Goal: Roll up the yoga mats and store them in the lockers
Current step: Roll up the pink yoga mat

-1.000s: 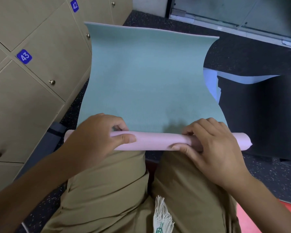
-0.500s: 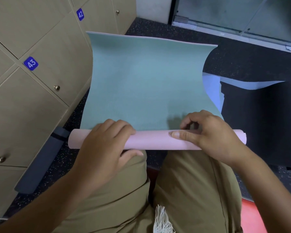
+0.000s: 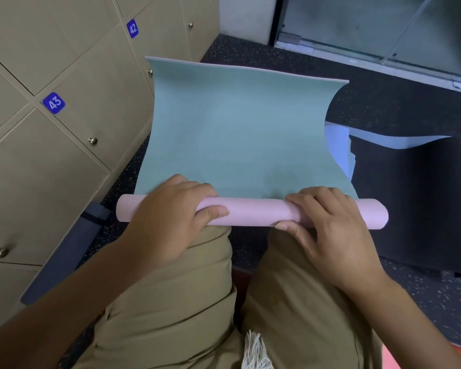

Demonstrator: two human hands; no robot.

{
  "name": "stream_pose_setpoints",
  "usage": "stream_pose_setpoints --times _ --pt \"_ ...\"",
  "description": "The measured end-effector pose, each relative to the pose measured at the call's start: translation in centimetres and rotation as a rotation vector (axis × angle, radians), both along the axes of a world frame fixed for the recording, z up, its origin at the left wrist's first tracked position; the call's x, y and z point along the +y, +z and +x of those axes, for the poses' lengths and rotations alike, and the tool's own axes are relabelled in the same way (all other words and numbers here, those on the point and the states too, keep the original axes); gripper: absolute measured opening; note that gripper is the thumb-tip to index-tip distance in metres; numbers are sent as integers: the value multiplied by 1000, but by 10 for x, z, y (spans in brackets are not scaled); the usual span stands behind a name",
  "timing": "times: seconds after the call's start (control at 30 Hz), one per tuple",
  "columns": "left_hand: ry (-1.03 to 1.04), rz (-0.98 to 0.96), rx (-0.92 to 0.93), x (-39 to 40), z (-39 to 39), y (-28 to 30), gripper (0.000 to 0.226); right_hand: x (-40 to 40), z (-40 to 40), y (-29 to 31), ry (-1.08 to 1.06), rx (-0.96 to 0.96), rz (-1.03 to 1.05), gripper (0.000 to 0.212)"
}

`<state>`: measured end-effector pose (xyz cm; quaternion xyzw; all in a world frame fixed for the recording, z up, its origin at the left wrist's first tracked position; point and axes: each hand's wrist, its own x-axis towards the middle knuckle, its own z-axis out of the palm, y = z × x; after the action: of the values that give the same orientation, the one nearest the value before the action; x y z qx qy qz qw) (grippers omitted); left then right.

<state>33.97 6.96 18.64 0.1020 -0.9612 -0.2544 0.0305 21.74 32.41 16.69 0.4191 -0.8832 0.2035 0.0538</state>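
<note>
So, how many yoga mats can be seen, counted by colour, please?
Green with pink underside, part rolled, gripped by left hand and right hand: 1
Black with light blue underside: 1
Dark grey, rolled, beside the lockers: 1
Total: 3

Both hands on the roll, mid-frame.

The left hand (image 3: 171, 217) and right hand (image 3: 333, 225) grip the pink rolled end (image 3: 253, 211) of a teal foam yoga mat (image 3: 237, 134); beige metal lockers (image 3: 64, 62) fill the upper left, a black mat (image 3: 415, 198) lies at right.
</note>
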Motion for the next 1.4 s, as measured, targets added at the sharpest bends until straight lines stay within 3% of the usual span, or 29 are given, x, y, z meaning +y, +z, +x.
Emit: stream_pose_setpoints --times 0.17,0.3,0.43,0.57,0.77,0.9,0.97,1.1,1.2,1.4 --pt "123 146 82 2 -11 4 29 -9 -13 6 6 -59 18 47" --pt "151 46 255 14 -14 -1 4 -17 -24 15 -14 -204 66 50" --pt "91 -147 400 19 -5 -17 20 -23 -38 28 -24 -371 144 39" --pt "37 -246 364 20 -2 -27 44 -27 -44 31 -17 -371 228 39" --pt "6 -236 362 9 -14 -30 40 -27 -27 10 -93 -65 -56 31" --pt "20 -159 286 1 -25 -26 45 -26 -16 3 -129 146 -71 15" --pt "41 -87 225 -1 -33 -21 50 -24 -17 1 -119 193 -67 19" --pt "58 -5 116 -8 -46 -15 49 -21 -23 -8 -85 103 -44 38" --pt "80 19 180 -12 -51 -14 43 -22 -30 -11 -60 67 -37 42" --pt "105 -268 437 -1 -44 -26 30 -32 -48 -8 -56 -34 4 43"
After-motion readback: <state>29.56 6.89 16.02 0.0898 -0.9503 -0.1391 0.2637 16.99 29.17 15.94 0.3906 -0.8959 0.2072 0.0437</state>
